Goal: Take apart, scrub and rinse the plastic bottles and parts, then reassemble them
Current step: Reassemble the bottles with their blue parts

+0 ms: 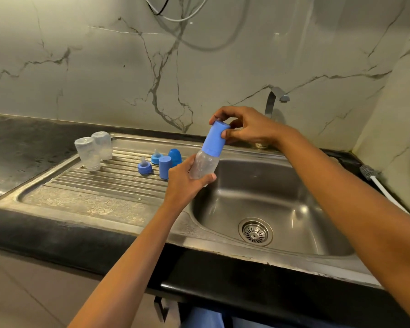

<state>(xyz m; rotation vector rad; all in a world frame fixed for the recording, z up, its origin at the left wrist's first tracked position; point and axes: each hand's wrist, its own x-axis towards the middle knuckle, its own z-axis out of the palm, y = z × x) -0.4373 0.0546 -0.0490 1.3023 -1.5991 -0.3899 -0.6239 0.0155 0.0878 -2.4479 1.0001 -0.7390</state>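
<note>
Over the left edge of the sink (282, 185), left hand (182, 183) gripped the tilted clear bottle (202, 166) by its body; right hand (244, 127) pinched the blue cap (214, 138). Best approach looked like: body fixed, cap worked straight along the bottle axis, no side load, plastic probably slick.

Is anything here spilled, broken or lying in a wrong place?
Nothing stands out. The clear bottles stand upside down on the drainboard, probably to drain; the loose blue parts stand upright nearby.
</note>
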